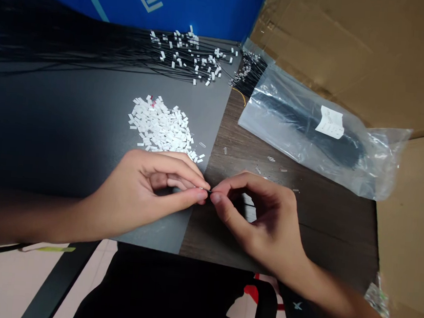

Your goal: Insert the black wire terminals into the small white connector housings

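Observation:
My left hand and my right hand meet fingertip to fingertip above the table, both in a pinch. A short bit of thin black wire shows between the fingertips, gripped by my right thumb and forefinger. Something tiny with a shiny glint sits in the left pinch, mostly hidden by the fingers. Just beyond my left hand lies a heap of small white connector housings, with a few red specks. Through the loop of my right fingers, something white is partly visible.
Black wires with white connectors stretch along the back left. A clear plastic bag of black wires with metal ends lies back right. Small clear pieces are scattered on the wooden table. Cardboard and a blue panel border the table.

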{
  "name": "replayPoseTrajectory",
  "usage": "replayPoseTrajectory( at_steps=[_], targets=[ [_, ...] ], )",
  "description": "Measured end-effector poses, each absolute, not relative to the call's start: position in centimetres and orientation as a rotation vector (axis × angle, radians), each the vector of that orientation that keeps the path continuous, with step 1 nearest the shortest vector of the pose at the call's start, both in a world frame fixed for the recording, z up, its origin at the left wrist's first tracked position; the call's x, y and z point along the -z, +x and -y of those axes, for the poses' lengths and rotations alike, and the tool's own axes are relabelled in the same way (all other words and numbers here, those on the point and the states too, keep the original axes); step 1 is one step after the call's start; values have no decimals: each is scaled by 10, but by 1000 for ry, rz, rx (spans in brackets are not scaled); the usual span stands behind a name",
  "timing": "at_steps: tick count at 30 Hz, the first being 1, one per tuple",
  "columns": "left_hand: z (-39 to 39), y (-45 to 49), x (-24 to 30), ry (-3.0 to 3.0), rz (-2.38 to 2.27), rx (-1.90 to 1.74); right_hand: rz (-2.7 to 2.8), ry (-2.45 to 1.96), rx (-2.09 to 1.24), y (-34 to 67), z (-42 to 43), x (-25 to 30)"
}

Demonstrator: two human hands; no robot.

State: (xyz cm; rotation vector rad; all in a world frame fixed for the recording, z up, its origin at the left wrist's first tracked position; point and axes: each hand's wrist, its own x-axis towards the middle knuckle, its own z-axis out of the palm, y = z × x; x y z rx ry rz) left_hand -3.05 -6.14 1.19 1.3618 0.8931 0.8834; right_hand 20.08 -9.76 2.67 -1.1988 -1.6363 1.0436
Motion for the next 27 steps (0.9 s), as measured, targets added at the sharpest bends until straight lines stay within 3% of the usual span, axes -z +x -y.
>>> replayPoseTrajectory(
  at_steps=[27],
  targets=[
    [53,-33,-13,1348,-925,-922,1462,-1237,-1215,203,98,-28]
  ],
)
